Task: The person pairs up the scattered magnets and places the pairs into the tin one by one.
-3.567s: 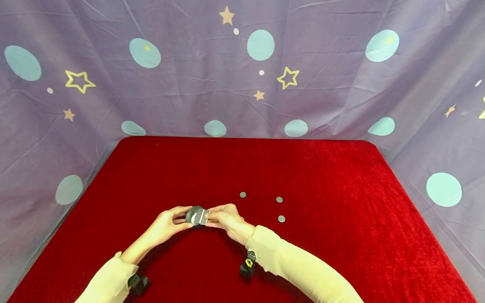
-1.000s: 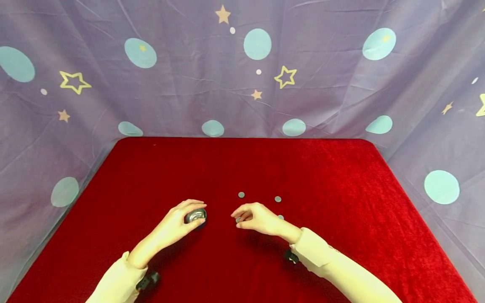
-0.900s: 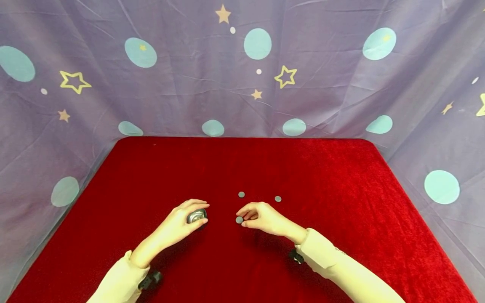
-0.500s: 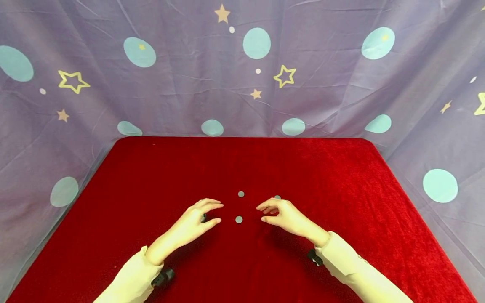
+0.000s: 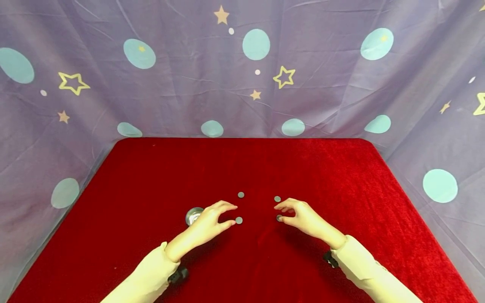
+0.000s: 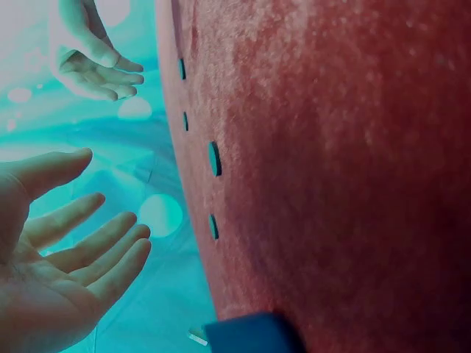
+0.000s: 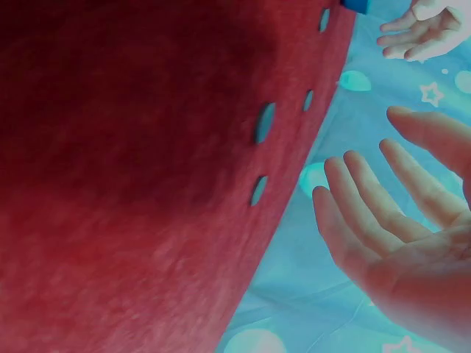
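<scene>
Left hand (image 5: 209,221), near a round silvery object (image 5: 193,214) (contents unclear), and right hand (image 5: 306,217): fingers (image 6: 125,272) released.

Left arm (image 5: 142,275): slants in from the lower left, pale sleeve ending short of the wrist
Left hand (image 5: 208,223): held in the air, back upward, pointing inward
Left grip (image 6: 55,287): fingers (image 6: 121,272) loosely outstretched and spread, thumb (image 6: 59,169) apart from them
Right arm (image 5: 363,267): slants in from the lower right, sleeve likewise pale
Right hand (image 5: 307,219): in the air too, opposite the left, well apart
Right grip (image 7: 416,265): fingers slightly bent, thumb apart
</scene>
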A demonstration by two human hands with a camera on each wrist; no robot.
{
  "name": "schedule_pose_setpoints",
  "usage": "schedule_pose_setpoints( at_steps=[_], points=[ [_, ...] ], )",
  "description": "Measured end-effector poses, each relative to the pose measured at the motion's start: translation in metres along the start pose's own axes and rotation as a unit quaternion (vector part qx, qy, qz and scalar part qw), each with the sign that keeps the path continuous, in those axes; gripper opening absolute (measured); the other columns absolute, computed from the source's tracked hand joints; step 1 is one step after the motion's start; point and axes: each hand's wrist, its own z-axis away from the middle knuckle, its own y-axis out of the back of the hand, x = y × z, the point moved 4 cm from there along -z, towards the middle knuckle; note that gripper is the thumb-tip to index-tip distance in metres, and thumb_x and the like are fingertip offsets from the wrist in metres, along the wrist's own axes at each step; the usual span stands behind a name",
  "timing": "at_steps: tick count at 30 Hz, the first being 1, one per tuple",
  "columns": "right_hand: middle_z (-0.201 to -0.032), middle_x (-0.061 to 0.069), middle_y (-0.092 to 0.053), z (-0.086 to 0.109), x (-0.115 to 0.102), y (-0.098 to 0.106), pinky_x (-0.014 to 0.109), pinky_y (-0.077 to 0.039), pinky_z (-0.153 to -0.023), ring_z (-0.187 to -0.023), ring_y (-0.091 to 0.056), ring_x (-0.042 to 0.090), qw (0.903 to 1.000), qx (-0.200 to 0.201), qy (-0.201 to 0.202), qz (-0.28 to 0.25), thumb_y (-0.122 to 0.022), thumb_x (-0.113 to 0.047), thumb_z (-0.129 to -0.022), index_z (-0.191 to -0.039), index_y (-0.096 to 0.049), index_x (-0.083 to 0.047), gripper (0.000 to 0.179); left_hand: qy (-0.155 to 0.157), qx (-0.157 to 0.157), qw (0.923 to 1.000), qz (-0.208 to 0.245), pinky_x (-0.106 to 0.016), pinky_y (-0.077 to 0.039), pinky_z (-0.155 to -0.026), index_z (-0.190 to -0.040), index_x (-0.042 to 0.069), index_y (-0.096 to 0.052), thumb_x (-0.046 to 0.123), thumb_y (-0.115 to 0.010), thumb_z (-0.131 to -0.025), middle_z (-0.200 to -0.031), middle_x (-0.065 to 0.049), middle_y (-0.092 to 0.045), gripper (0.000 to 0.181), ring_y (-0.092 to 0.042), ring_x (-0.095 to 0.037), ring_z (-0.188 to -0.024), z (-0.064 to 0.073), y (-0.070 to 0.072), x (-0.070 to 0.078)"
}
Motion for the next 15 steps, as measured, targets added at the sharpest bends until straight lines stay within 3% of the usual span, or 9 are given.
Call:
schedule_pose_setpoints(
  at_steps=[15],
  points=[
    [-0.09,0.01,-0.061,0.002,0.019,-0.004,0.033,-0.049,-0.069,-0.08,-0.059,0.023,0.9991,-0.027,-0.009,0.031,-0.068,0.0,-0.073,-0.096,-0.062,0.002,0.024,0.038,-0.025,0.9989,-0.008,-0.034,-0.048,-0.073,-0.105,-0.001,-0.06,0.011,-0.069,-0.075,-0.098,-0.01,-0.059,0.033,-0.058,-0.025,-0.086,-0.006,-0.018,-0.008]
  ],
)
